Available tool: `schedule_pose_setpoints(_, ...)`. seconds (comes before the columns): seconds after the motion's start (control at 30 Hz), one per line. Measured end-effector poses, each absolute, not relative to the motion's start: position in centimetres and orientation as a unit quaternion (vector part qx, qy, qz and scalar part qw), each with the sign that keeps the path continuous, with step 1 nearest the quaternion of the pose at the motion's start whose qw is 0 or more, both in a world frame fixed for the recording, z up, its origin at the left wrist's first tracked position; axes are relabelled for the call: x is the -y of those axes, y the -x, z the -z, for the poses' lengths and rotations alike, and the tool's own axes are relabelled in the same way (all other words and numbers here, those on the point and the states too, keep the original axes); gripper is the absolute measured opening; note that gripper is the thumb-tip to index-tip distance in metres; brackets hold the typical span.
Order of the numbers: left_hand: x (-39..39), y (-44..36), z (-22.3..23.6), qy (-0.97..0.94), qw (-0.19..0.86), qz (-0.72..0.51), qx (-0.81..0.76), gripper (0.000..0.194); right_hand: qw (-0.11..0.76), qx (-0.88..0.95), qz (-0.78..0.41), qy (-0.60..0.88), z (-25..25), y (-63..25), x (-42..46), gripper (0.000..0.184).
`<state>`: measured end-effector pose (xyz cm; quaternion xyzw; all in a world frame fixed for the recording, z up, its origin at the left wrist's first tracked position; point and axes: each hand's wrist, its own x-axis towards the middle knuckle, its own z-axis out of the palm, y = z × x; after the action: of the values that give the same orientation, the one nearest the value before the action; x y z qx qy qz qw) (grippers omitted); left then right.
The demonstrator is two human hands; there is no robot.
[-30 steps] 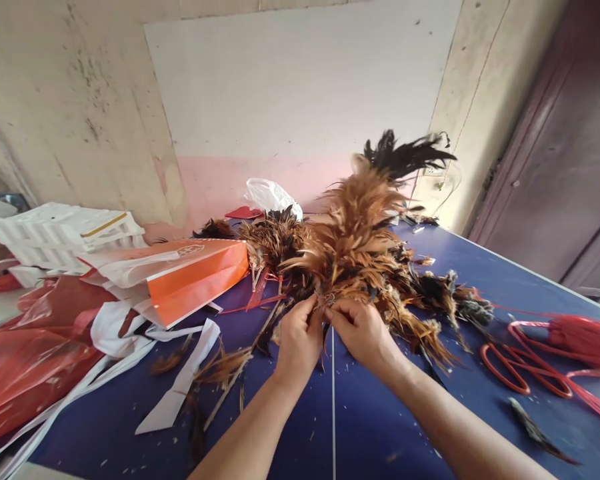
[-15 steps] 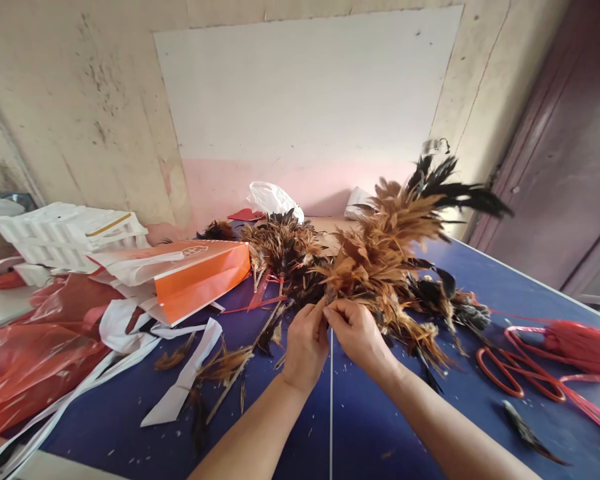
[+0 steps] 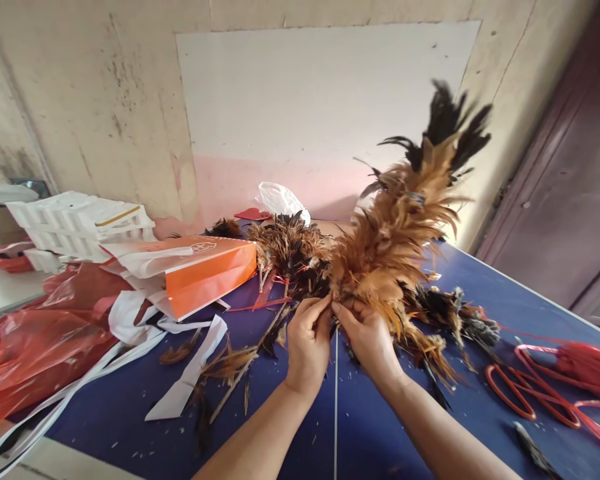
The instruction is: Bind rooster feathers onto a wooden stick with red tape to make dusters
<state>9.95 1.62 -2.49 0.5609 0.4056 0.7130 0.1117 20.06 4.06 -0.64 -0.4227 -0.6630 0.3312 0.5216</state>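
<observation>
A long feather duster [image 3: 390,240], brown with black tips, leans up and to the right from my hands. At its lower end my left hand [image 3: 307,340] is closed, thumb and fingertips pinched together at the base. My right hand [image 3: 367,337] is closed on the same end, its thumb meeting the left fingertips. What lies right between the fingertips is too small to make out. Just beyond my left hand, a bundle of brown and black feathers [image 3: 293,247] tied with red string lies on the table. More dark feathers [image 3: 430,307] lie beyond my right hand.
The blue table [image 3: 280,447] has a white centre line and scattered feather bits. To the left are an orange and white bag [image 3: 213,277], red plastic [image 3: 50,333] and a white strip [image 3: 190,373]. Red cord [image 3: 587,370] lies coiled at the right, near a loose dark feather [image 3: 533,450].
The feather duster has swung up more upright, its black tip now higher in front of the wall. Both hands stay pinched at its base. The view has shifted slightly.
</observation>
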Motion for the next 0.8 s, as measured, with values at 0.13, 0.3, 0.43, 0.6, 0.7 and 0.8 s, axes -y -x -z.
schedule_pose_setpoints(0.13, -1.7, -9.8, 2.4, -0.581, 0.037, -0.713, -0.391, 0.021, 0.534, 0.638, -0.338, 0.442, 0.7, -20.0, -3.9, 0.037)
schedule_pose_setpoints(0.3, -1.5, -9.9, 2.3, -0.585, -0.004, -0.712, -0.388, 0.018, 0.528, 0.645, -0.321, 0.450, 0.6, -20.4, -3.8, 0.038)
schedule_pose_setpoints(0.43, -1.2, -10.0, 2.2, -0.585, 0.048, -0.709, -0.390, 0.015, 0.569, 0.596, -0.391, 0.409, 1.0, -20.6, -4.2, 0.034)
schedule_pose_setpoints(0.6, -1.4, -10.2, 2.1, -0.532, 0.286, -0.696, -0.388, 0.020, 0.579, 0.560, -0.431, 0.405, 0.7, -21.1, -4.4, 0.033)
schedule_pose_setpoints(0.7, -1.9, -10.1, 2.1, -0.431, 0.459, -0.683, -0.371, 0.021, 0.567, 0.564, -0.450, 0.397, 0.9, -21.5, -4.5, 0.031)
schedule_pose_setpoints(0.8, -2.2, -9.6, 2.0, -0.376, 0.584, -0.645, -0.318, 0.019, 0.549, 0.578, -0.470, 0.378, 1.5, -21.9, -4.7, 0.029)
